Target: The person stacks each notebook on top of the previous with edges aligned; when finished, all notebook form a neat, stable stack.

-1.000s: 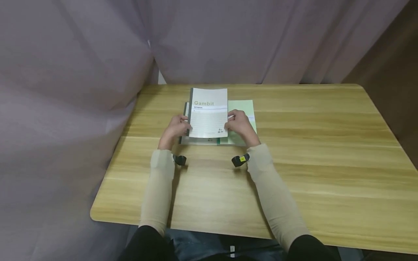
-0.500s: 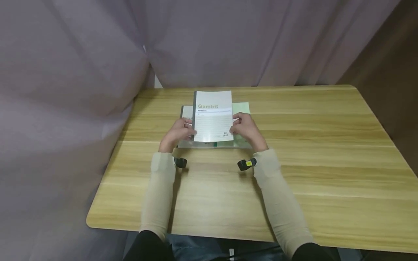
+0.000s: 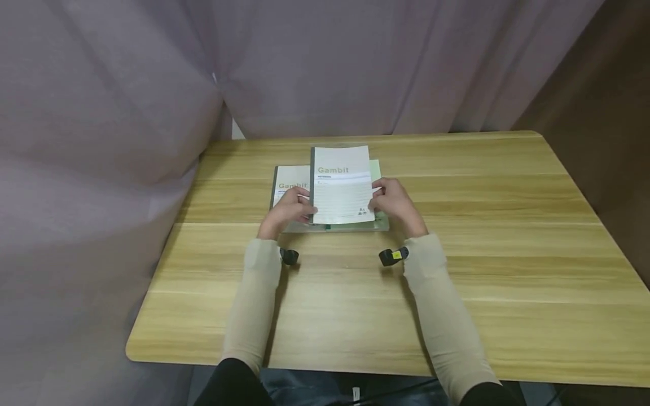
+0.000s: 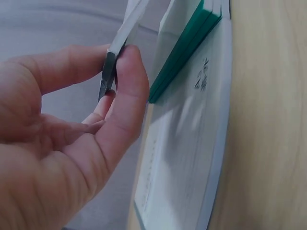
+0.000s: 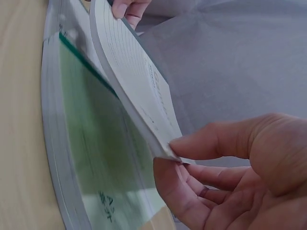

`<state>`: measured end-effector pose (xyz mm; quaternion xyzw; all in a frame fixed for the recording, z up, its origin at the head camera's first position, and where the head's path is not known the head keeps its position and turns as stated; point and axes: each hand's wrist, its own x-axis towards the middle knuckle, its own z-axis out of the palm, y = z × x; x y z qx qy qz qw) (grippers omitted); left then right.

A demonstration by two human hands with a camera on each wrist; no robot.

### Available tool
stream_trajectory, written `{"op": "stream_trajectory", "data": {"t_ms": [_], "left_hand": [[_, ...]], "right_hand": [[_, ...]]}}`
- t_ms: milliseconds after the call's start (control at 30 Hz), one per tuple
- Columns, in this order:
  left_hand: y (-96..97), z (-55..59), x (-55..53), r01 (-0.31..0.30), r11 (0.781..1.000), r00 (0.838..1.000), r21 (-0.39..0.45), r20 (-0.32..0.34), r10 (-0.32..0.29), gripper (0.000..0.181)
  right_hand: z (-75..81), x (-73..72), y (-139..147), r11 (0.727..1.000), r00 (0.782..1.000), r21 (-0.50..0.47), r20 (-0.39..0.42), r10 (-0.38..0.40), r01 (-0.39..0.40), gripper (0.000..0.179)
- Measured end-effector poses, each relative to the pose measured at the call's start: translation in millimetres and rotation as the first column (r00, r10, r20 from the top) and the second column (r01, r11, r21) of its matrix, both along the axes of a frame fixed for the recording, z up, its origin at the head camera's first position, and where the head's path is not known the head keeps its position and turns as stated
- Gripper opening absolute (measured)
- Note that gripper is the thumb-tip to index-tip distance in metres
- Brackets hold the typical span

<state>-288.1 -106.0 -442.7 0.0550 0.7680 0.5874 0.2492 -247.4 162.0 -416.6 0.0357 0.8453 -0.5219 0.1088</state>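
A white notebook [image 3: 342, 192] marked "Gambit", with a dark spine along its left edge, is held up over other notebooks on the table. My left hand [image 3: 291, 210] pinches its spine side; in the left wrist view the thumb and fingers close on the dark spine [image 4: 109, 67]. At the opposite edge my right hand [image 3: 396, 203] pinches the lower right side, thumb on the cover [image 5: 144, 91]. Beneath lie a second white Gambit notebook [image 3: 291, 177] on the left and green notebooks [image 5: 96, 124] with a dark green spine on the right, partly hidden by the held one.
The wooden table [image 3: 482, 254] extends far to the right. A grey-purple curtain [image 3: 315, 67] hangs along its back and left sides. Small black cameras [image 3: 392, 256] are strapped at both wrists over pale sleeves.
Both hands have carried the held notebook to the right relative to those below, uncovering more of the left white notebook and covering more of the green one. The head view has shifted slightly.
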Motion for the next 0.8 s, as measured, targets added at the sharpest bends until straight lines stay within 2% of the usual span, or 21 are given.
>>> {"op": "stream_trajectory", "data": {"t_ms": [333,567,800], "left_hand": [[9.7,-5.6,-1.0,0.017,1.0,1.0,-0.01,0.015,-0.017,0.048],[14.1,-10.7,-2.2,0.068,0.996,0.998,-0.061,0.008,-0.068,0.05],[18.8,-19.4,-2.3,0.076,0.992,0.997,-0.096,0.0,-0.076,0.045]], "right_hand": [[-4.5,0.4,9,1.0,1.0,0.0,0.028,-0.011,0.011,0.062],[-10.6,1.2,15,1.0,0.999,-0.001,0.048,-0.012,0.012,0.063],[-13.7,2.0,16,1.0,0.999,0.013,0.054,-0.003,0.003,0.057]]}}
